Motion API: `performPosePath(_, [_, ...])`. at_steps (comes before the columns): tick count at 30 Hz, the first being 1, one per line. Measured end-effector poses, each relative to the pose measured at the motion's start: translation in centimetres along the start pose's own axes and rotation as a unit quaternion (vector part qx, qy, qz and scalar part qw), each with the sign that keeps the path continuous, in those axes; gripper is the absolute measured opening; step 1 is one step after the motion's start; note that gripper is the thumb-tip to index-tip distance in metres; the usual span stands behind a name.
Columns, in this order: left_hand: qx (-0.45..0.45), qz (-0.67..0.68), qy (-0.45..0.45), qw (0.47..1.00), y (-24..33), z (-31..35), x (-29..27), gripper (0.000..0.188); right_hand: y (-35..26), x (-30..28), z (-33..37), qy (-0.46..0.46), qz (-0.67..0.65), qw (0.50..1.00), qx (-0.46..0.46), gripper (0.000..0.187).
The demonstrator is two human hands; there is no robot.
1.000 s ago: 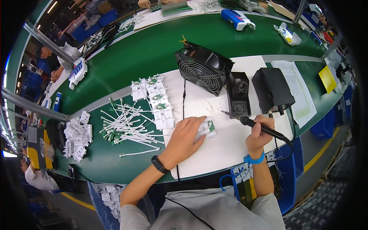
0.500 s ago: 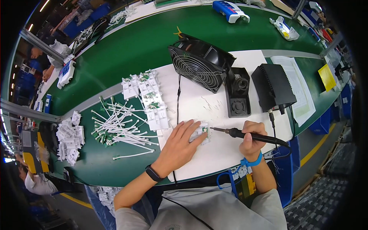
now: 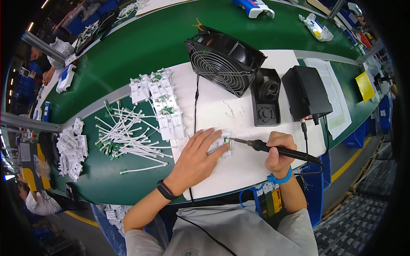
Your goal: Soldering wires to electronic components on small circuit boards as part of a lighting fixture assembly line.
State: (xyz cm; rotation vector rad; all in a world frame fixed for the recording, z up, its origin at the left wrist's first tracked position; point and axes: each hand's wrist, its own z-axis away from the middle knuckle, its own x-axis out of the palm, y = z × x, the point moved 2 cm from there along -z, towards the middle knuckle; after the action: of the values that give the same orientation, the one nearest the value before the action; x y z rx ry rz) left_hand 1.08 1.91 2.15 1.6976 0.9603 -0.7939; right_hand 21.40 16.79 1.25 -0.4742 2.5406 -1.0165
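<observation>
Two hands, both bare. Left hand point(image 3: 195, 158): laid over the near side of the work, fingers spread, thumb set apart from them; whether it pinches or only presses, we cannot tell. Right hand point(image 3: 279, 153): closed around the handle of one soldering iron point(image 3: 260, 146), pen fashion.

One white plastic piece point(image 3: 219, 141), with a small green board point(image 3: 226, 139) on it, lying on the white sheet point(image 3: 252, 170) between the left thumb and fingers. The iron's tip reaches the board's right side; contact or a hair's gap, we cannot tell.

One black fan point(image 3: 224, 64), beyond the work, grille toward us. One black iron stand point(image 3: 267, 113), beside it. One row of similar white pieces point(image 3: 168, 121), to the left, and one spread of white cables point(image 3: 136, 143) farther left.

Counsel, in our judgement: we should keep the piece flat and unmoving, hold the left thumb clear of the hot tip, bring the iron in low from the right, dwell briefly, and keep its cord point(image 3: 311, 161) slack.
</observation>
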Motion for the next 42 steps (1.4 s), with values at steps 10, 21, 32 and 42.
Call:
performPosePath(10, [0.003, 0.009, 0.018, 1.000, -0.53, 0.41, 0.33, 0.050, -0.43, 0.17, -0.60, -0.033, -0.013, 0.999, -0.012, 0.016])
performPosePath(21, [-0.008, 0.010, 0.024, 1.000, -0.28, 0.16, 0.06, 0.053, -0.35, 0.19, -0.53, -0.040, -0.020, 0.999, -0.017, 0.018])
performPosePath(32, [-0.010, 0.012, 0.028, 0.999, -0.11, 0.08, -0.06, 0.053, -0.39, 0.24, -0.50, -0.035, -0.023, 0.999, -0.012, 0.018])
performPosePath(42, [-0.012, 0.010, 0.029, 0.999, -0.08, 0.02, -0.08, 0.052, -0.65, 0.39, -0.83, -0.045, -0.020, 0.998, -0.027, 0.017])
